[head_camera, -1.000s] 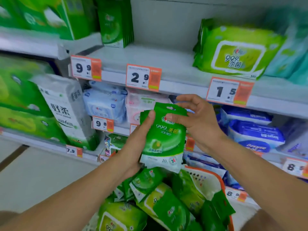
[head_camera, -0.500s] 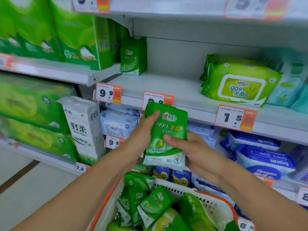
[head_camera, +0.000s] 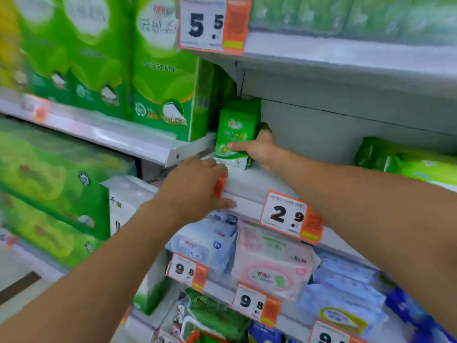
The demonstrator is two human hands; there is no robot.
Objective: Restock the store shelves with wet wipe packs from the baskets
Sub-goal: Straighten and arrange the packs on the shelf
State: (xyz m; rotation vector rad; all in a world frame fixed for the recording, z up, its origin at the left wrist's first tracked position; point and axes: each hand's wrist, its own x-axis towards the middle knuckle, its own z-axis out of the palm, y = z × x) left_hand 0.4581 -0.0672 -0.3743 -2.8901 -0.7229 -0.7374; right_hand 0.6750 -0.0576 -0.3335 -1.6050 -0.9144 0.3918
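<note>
Standing upright at the back left corner of the shelf, the green pack sits at about twelve o'clock from the middle of the view, its base on the shelf board and its printed face turned outward, probably so shoppers can read it. More green packs seem to stand behind it, though blur hides how many. The right hand holds the pack from its three o'clock side, thumb pressed across the lower front and fingers wrapped out of sight behind, a grip that would keep a soft, floppy pack from tipping while it is squared against the row. The left hand, at about seven o'clock from the pack, grips nothing; its relaxed fingers rest over the shelf's front lip, touching an orange tag, likely to steady the reach. At four o'clock from the pack hangs the 2.9 price tag. Tall green cartons flank the pack at nine o'clock on the neighbouring shelf, forming a wall to set it against. No basket can be made out with certainty.
</note>
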